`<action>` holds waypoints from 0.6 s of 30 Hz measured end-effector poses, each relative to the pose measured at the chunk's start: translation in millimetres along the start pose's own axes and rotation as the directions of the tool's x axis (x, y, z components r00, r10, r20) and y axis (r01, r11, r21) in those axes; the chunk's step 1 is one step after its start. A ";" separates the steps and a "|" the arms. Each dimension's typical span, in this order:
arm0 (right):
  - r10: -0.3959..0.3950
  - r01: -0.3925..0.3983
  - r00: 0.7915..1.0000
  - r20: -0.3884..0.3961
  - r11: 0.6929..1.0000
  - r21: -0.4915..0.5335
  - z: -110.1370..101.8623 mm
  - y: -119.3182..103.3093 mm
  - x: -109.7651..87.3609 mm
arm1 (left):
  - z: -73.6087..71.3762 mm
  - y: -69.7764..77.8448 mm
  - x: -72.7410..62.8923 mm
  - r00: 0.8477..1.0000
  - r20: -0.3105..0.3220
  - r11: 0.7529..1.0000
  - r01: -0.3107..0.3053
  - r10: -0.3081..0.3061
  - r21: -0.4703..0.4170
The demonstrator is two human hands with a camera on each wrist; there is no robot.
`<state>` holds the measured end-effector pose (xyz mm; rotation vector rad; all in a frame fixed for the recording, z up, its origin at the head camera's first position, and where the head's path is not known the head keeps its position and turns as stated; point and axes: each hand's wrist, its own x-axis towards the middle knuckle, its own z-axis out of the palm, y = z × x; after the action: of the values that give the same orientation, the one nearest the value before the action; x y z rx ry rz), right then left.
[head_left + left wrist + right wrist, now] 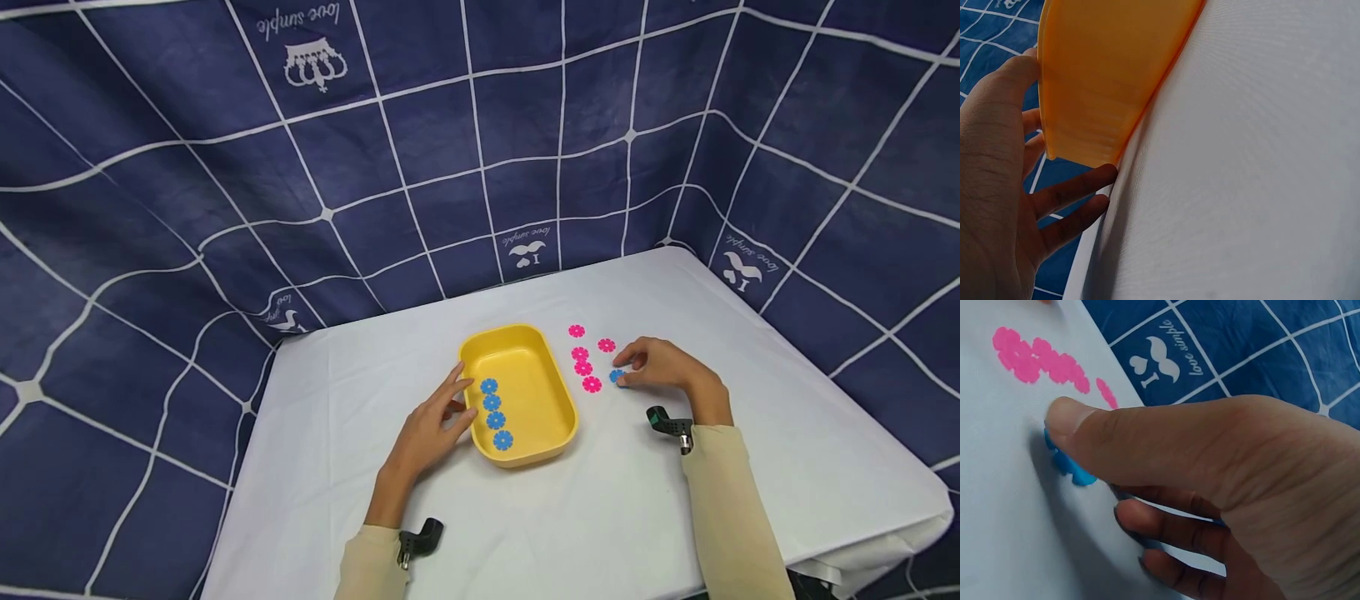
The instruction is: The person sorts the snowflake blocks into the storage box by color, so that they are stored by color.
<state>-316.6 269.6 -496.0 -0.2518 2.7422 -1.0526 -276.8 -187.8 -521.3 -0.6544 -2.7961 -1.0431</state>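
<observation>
A yellow tray (536, 400) lies on the white table. Along its left side, inside it, runs a column of several blue flower-shaped discs (496, 420). My left hand (431, 429) touches the tray's left rim with loosely spread fingers, thumb at the near part of the edge. Close up in the left wrist view, the fingers (1075, 190) spread beside the tray wall (1097, 81). To the right of the tray, my right hand (663, 371) pinches a blue flower-shaped disc (1071, 464) at or just above the cloth. The thumb covers part of that disc.
Several pink flower-shaped discs (582, 367) lie on the white tablecloth (600, 508) between the tray and my right hand. A dark blue checked curtain (420, 150) stands behind the table and at both sides. Each wrist carries a small black camera (422, 540).
</observation>
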 end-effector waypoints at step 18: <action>0.018 -0.018 0.999 -0.033 1.000 -0.007 7.7 2.5 2.9 | -3.3 2.5 -1.5 1.000 0.013 1.000 0.013 -0.013 -0.007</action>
<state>-317.8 265.8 -503.6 -0.2125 2.7723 -1.0511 -274.7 -188.8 -517.5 -0.6471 -2.8127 -1.0550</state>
